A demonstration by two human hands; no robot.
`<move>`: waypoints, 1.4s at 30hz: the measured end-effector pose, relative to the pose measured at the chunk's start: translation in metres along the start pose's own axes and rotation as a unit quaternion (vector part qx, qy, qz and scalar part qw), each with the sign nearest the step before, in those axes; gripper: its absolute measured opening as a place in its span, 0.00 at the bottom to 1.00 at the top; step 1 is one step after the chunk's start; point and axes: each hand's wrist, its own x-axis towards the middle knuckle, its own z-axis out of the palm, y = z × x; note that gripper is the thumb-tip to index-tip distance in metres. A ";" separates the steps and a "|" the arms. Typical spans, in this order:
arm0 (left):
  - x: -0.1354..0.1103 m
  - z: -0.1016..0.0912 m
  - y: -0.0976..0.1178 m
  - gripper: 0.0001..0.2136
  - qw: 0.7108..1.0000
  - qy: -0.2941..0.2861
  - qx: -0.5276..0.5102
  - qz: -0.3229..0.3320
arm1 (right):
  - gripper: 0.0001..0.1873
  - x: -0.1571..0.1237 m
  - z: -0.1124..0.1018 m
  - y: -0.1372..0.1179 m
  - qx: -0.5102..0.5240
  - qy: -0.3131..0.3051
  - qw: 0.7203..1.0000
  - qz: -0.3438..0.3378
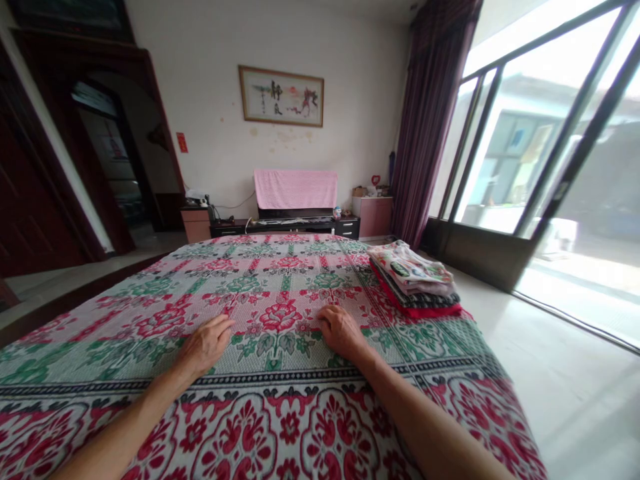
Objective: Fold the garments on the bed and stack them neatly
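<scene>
My left hand (206, 345) rests on a flowered cover (287, 357) in red, green and white, its fingers loosely extended and pointing inward. To the right, my right hand (344, 331) lies on the same cover with its fingers loosely bent and their tips near the cloth. Neither hand shows anything held. Between them is a large red flower of the pattern. A stack of folded clothes (413, 270) sits at the cover's right edge, beyond my right hand; a white printed piece is on top, dark patterned and red ones below.
Past the far edge stands a low black cabinet (230, 229) with a pink cloth (296, 189) draped over something above it. A pinkish side cabinet (376, 217) is at its right. Glass doors (505, 153) and pale tiled floor (565, 387) lie to the right, a doorway to the left.
</scene>
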 end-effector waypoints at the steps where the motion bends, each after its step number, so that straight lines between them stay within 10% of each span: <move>1: 0.000 0.000 0.000 0.19 1.000 0.000 0.002 0.001 | 0.12 0.000 0.000 0.000 0.000 0.000 1.000 0.001; 42: 0.000 0.000 0.002 0.18 1.000 0.010 -0.016 -0.008 | 0.13 0.003 0.001 0.002 -0.005 -0.001 1.000 0.004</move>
